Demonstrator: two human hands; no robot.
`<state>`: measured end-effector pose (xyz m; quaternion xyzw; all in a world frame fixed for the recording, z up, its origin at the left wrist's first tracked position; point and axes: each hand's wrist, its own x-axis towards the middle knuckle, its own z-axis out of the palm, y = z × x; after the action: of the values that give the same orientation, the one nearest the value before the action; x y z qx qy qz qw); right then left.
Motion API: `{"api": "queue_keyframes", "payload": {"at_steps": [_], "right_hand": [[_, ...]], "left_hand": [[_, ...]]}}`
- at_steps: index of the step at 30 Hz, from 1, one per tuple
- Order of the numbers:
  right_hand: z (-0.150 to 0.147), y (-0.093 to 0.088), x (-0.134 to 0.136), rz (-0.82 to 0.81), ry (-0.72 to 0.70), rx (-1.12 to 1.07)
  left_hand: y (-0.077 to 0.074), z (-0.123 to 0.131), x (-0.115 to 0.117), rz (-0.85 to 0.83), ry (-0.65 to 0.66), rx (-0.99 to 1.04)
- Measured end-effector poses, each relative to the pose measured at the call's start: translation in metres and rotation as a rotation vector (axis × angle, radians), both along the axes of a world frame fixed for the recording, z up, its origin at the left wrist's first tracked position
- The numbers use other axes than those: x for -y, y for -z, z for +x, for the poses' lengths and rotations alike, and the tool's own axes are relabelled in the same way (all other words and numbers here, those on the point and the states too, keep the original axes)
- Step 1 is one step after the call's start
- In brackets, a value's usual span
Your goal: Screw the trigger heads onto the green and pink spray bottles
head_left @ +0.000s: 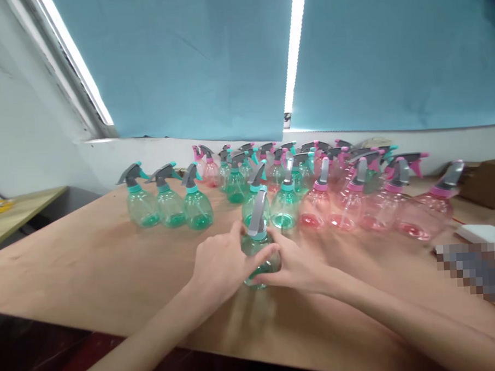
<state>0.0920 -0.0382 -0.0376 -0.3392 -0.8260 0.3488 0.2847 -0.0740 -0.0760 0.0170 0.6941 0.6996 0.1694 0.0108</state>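
Both my hands are wrapped round one clear green spray bottle point(260, 256) with a grey trigger head and a teal collar, near the front middle of the table. My left hand point(220, 256) grips its left side, thumb across the front. On the right side, my right hand point(294, 263) closes round the body, thumb low on the front. Its far side and my fingertips behind it are hidden. Just behind stand two more green spray bottles point(283, 210). A row of pink spray bottles point(342, 211) stretches to the right, and several green ones point(170, 205) stand at the left.
The brown table point(112, 273) carries more pink and green spray bottles point(236, 183) along the back by the wall. At the right lie a white box point(485, 234), a blurred-out flat item point(476, 268) and a brown cardboard box point(487, 183). Blue blinds point(176, 63) hang behind.
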Motion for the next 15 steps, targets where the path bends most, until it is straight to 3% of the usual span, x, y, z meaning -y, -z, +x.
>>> {"api": "queue_keyframes", "payload": {"at_steps": [5, 9, 15], "right_hand": [[0.027, -0.006, 0.005, 0.036, -0.049, -0.058], [0.043, -0.005, 0.003, 0.049, -0.094, -0.101], [0.056, 0.000, -0.005, 0.025, -0.076, -0.141]], "left_hand": [[-0.004, 0.021, -0.021, 0.130, 0.277, 0.361], [0.002, 0.046, -0.037, 0.106, 0.496, 0.703], [0.007, 0.070, -0.050, 0.196, 0.516, 0.677]]}}
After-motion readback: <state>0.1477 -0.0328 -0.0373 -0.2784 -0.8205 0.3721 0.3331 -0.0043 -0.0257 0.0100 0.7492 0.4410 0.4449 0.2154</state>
